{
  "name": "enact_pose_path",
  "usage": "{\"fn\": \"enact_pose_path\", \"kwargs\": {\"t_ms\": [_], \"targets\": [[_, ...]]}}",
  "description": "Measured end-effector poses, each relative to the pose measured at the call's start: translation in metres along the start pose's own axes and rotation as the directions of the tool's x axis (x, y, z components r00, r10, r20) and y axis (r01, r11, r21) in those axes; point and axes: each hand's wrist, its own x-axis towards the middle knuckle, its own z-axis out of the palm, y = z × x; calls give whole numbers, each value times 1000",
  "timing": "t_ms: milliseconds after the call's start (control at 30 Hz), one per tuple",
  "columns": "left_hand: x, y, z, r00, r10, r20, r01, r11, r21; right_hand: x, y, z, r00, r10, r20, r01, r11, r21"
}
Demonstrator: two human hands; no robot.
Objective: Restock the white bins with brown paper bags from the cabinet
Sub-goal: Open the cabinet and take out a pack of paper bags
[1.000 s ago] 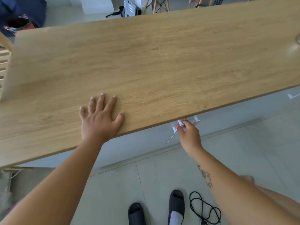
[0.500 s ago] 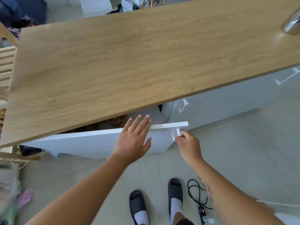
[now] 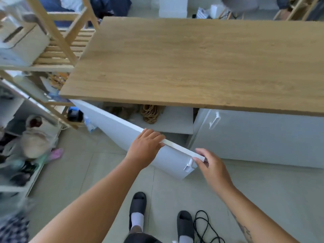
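The white cabinet door (image 3: 112,127) under the wooden counter (image 3: 192,64) stands swung wide open toward me. My left hand (image 3: 145,148) grips its top edge, fingers curled over it. My right hand (image 3: 210,163) rests at the door's outer corner beside the white handle (image 3: 188,165), fingers loose and touching the edge. Inside, on the cabinet shelf (image 3: 175,120), lie brown paper bags (image 3: 122,109) with twisted paper handles (image 3: 150,113); most of the stack is hidden by the counter. A white bin (image 3: 21,42) sits on the wooden rack at the left.
A slatted wooden rack (image 3: 59,50) stands left of the counter, with cluttered lower shelves (image 3: 28,146) of bags and cloth. The neighbouring cabinet door (image 3: 263,135) is closed. A black cable (image 3: 205,228) lies on the tiled floor by my slippered feet (image 3: 137,207).
The cabinet door went from closed to wide open. My left hand left the countertop and took the door's top edge. My right hand slipped off the handle to the corner.
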Motion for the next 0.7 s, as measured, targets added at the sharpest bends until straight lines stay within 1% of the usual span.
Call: {"fn": "enact_pose_path", "kwargs": {"t_ms": [67, 167, 267, 367, 467, 500, 567, 633, 700], "targets": [[-13, 10, -2, 995, -96, 22, 97, 995, -21, -5, 2, -2, 989, -61, 136, 64, 998, -19], [-34, 27, -3, 966, -246, 84, 250, 968, -38, -15, -2, -5, 965, -103, 239, 106, 994, 1], [-63, 41, 0, 928, -353, 121, 361, 930, -61, -29, -6, -1, 922, -150, 358, 152, 988, 24], [-89, 47, 0, 898, -424, 119, 439, 886, -152, -45, -12, 9, 869, -160, 468, 131, 987, 93], [-107, 53, -2, 840, -527, 128, 541, 796, -271, -57, -19, 21, 808, -164, 566, 74, 981, 179], [-113, 55, -1, 820, -559, 126, 570, 773, -279, -58, -21, 25, 782, -160, 602, 66, 982, 175], [-123, 61, 1, 786, -607, 119, 615, 748, -249, -53, -27, 34, 733, -140, 666, 102, 990, 96], [-134, 66, 5, 749, -652, 115, 660, 718, -222, -39, -35, 42, 724, -136, 676, 177, 984, 9], [-144, 66, 8, 700, -705, 115, 708, 664, -242, -19, -50, 51, 738, -170, 652, 273, 960, -58]]}}
